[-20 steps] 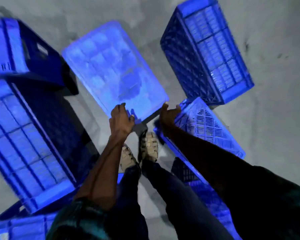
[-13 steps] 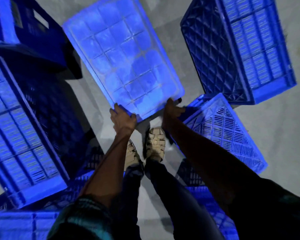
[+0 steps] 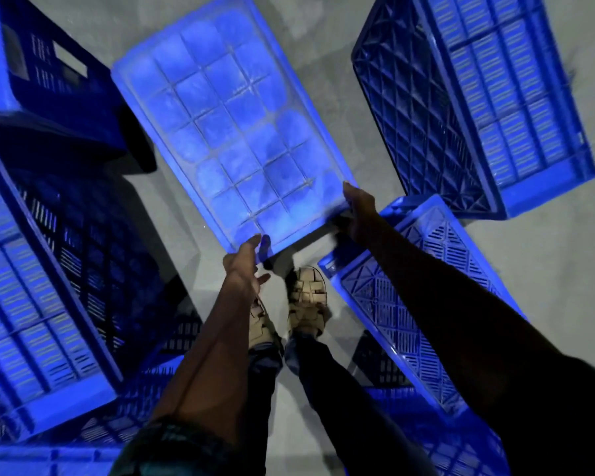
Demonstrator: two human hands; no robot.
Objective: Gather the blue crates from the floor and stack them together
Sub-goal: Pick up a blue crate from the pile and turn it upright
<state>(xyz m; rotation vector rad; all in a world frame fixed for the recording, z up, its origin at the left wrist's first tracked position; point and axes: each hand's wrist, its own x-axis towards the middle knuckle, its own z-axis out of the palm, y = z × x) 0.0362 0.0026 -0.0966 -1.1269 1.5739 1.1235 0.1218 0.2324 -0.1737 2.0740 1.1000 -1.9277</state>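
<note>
Clearly, in head view, stacking was barely begun: both hands were on near edge of the pale-bottomed crate (image 3: 230, 125) at frame centre, right hand (image 3: 357, 214) clamped on its corner, left hand (image 3: 244, 269) w/ fingers loose at the rim, while other crates (image 3: 478, 97) lay scattered on the floor (image 3: 546, 269) all round.

Overturned crate (image 3: 234, 132) ahead, crates (image 3: 478, 97) all around

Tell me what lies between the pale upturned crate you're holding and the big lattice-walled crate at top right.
In the head view, only bare grey concrete floor separates the pale blue upturned plastic crate from the blue lattice-walled plastic crate; nothing stands in that gap.
</note>
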